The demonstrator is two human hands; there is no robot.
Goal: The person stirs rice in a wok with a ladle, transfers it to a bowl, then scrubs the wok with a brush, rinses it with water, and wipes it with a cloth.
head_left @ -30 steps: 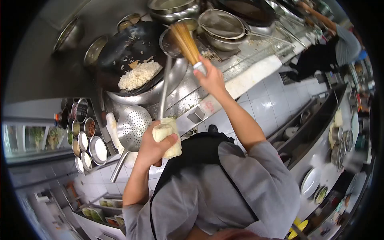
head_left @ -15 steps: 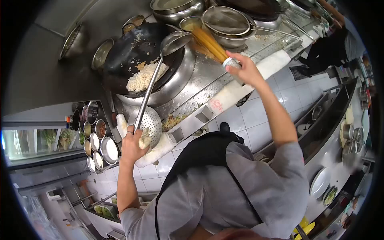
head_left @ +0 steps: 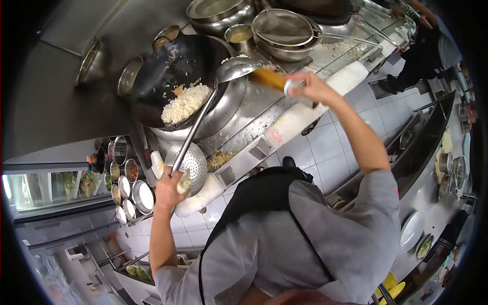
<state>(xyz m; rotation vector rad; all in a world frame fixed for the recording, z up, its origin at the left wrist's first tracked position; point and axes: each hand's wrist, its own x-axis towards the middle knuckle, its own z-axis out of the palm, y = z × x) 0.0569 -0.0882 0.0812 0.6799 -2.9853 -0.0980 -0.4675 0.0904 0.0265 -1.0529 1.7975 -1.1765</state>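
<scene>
My left hand (head_left: 169, 190) is wrapped round the handle of a long steel ladle (head_left: 195, 127), with a crumpled pale cloth (head_left: 184, 182) bunched at the thumb. The ladle's bowl is raised past the right rim of a black wok (head_left: 152, 81), which holds a heap of white rice (head_left: 185, 103). In my right hand (head_left: 312, 89) is a wok brush with yellow bristles (head_left: 269, 79), gripped just behind its pale band. The bristles are smeared by motion, and their tips are right at the ladle's bowl. A perforated skimmer (head_left: 195, 165) lies beside my left hand.
A small metal pot (head_left: 240, 36) and a wire sieve (head_left: 282, 28) over a bowl stand behind the ladle. Several seasoning tins (head_left: 144, 197) sit at the left. A white rolled towel (head_left: 300, 122) lines the stove's front edge. Another person (head_left: 429, 56) stands at the far right.
The brush has swung lower, its bristles now foreshortened and blurred. The ladle's bowl has shifted down and right and turned. My left hand keeps its grip on the handle.
</scene>
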